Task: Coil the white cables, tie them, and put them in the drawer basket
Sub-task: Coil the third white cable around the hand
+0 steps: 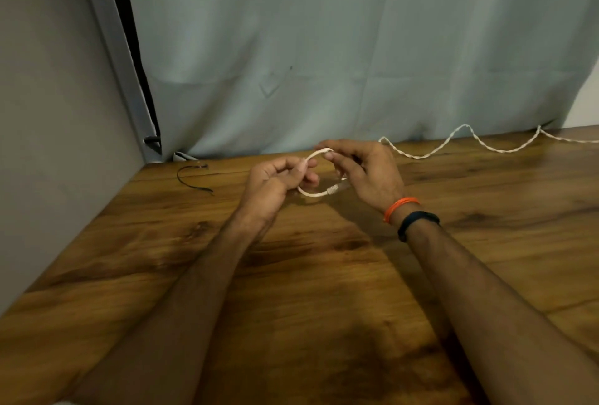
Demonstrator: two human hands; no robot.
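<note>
White cable (316,193) looped between left hand (278,179) and right hand (363,171)

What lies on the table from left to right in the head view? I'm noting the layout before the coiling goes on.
Black tie → left hand → white loop of cable → right hand → cable's loose wavy length trailing off to the right edge.

Glossy, dark-grained brown wooden tabletop (194,262) catching the light; at twelve o'clock a matt, creased pale grey-green cloth curtain (324,48); smooth white plastic-looking cable (316,194).
</note>
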